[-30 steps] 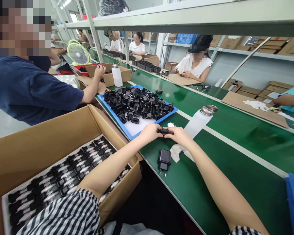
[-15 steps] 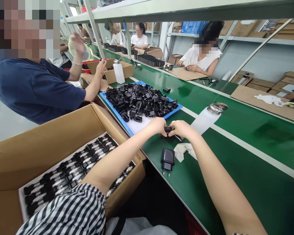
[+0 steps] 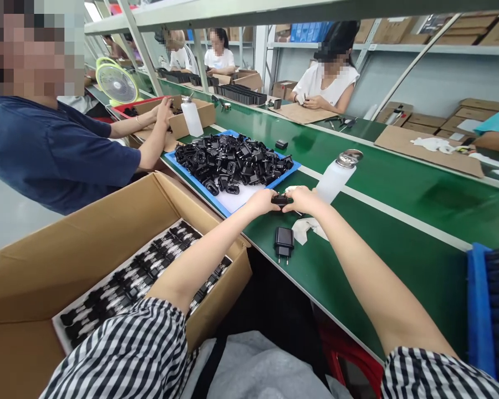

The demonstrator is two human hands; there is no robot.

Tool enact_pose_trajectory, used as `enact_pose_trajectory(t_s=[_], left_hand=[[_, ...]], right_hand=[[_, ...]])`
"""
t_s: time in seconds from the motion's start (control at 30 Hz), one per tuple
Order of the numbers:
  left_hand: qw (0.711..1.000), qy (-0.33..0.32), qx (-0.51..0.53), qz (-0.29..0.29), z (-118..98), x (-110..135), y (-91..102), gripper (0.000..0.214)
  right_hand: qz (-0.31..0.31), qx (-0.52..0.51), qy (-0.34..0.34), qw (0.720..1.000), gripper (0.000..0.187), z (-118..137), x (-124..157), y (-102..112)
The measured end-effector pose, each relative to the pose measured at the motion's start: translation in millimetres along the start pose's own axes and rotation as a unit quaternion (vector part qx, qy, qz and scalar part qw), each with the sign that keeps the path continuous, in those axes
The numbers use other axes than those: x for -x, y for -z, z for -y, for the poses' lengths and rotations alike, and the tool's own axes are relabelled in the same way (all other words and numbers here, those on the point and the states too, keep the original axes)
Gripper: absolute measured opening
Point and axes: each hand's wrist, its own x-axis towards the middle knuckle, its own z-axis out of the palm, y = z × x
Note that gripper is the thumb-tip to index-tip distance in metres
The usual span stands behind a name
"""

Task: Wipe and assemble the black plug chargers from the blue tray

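My left hand (image 3: 263,200) and my right hand (image 3: 303,199) meet over the green belt (image 3: 399,260), both closed on a small black charger part (image 3: 281,200) held between them. Just below the hands a black two-pin plug adapter (image 3: 283,241) lies on the belt, pins toward me. A white cloth (image 3: 304,230) lies under my right wrist. Behind the hands a blue tray (image 3: 228,206) carries a heap of black plug parts (image 3: 233,160). A white squeeze bottle (image 3: 336,175) with a metal cap stands right of my hands.
An open cardboard box (image 3: 66,244) with rows of black parts sits at my left. A person in a dark blue shirt (image 3: 54,149) works beside the tray. Other people sit across the belt. A blue bin (image 3: 480,310) stands at the right. One black part (image 3: 281,144) lies on the belt.
My hands stay together on the same black part. The view has shifted, bringing the blue bin at the right into sight. The neighbour's raised arm has come down to the box.
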Motion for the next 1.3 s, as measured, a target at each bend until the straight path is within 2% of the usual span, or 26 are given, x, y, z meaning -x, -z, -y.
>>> enact_pose_trajectory(t_s=[0.07,0.13,0.2,0.23,0.33,0.37,0.43,0.53,0.6,0.7,0.8,0.87,0.93,1.0,1.07,1.13,1.2,1.3], left_hand=[[1.0,-0.019,0.019,0.004,3.6,6.2,-2.8,0.04],[0.999,-0.023,0.004,-0.026,5.6,20.1,-6.5,0.053],[0.995,-0.041,-0.045,-0.076,4.8,39.1,-10.6,0.054],[0.991,-0.074,-0.069,-0.086,3.4,48.9,-12.8,0.051],[0.969,-0.222,-0.099,-0.031,-3.0,69.4,-19.6,0.046],[0.962,-0.253,-0.098,-0.009,-4.8,71.9,-21.5,0.045],[0.957,-0.275,-0.089,0.007,-6.5,70.9,-24.1,0.041],[0.962,-0.267,-0.055,-0.004,-3.8,62.8,-23.8,0.04],[0.969,-0.243,-0.033,-0.01,-0.6,59.1,-22.6,0.038],[0.985,-0.17,-0.024,-0.032,2.3,58.4,-23.1,0.032],[0.995,-0.062,0.006,-0.079,3.5,58.3,-25.2,0.03],[0.994,0.0,0.047,-0.095,5.2,54.9,-25.7,0.038],[0.992,0.034,0.09,-0.087,8.0,47.3,-25.7,0.062],[0.988,0.041,0.135,-0.066,12.0,36.1,-26.0,0.086],[0.983,0.026,0.177,-0.044,17.0,24.1,-27.3,0.099],[0.978,0.01,0.204,-0.033,20.7,15.7,-29.0,0.101],[0.979,-0.007,0.202,-0.036,19.7,14.9,-29.6,0.098],[0.979,-0.073,0.174,-0.082,4.9,31.0,-21.0,0.092]], right_hand=[[-0.03,0.014,-0.031,0.999,0.047,4.1,23.3,1.2],[-0.038,0.007,-0.042,0.998,0.049,7.3,52.8,-0.6],[-0.011,-0.011,-0.022,1.0,0.05,9.5,80.8,-7.8],[0.009,-0.024,-0.002,1.0,0.051,10.4,91.9,-13.3],[0.077,-0.099,0.046,0.991,0.06,13.1,109.3,-33.2],[0.092,-0.127,0.049,0.986,0.065,13.7,110.0,-39.4],[0.094,-0.16,0.038,0.982,0.073,13.6,106.3,-48.9],[0.036,-0.182,0.041,0.982,0.075,9.5,93.0,-55.8],[-0.008,-0.214,0.054,0.975,0.07,5.9,81.6,-57.3],[-0.084,-0.249,0.039,0.964,0.049,3.9,63.7,-57.9],[-0.138,-0.27,0.008,0.953,0.034,5.6,47.9,-56.9],[-0.141,-0.288,-0.01,0.947,0.037,6.4,38.7,-54.7],[-0.143,-0.298,-0.038,0.943,0.049,5.8,29.8,-50.9],[-0.14,-0.298,-0.039,0.944,0.067,4.6,20.4,-46.0],[-0.126,-0.29,0.008,0.949,0.075,4.5,12.3,-40.1],[-0.103,-0.29,0.064,0.949,0.069,6.5,9.7,-33.5],[-0.101,-0.298,0.09,0.945,0.055,10.0,17.4,-25.6],[-0.14,-0.307,0.083,0.938,0.041,14.8,52.1,-10.4]])
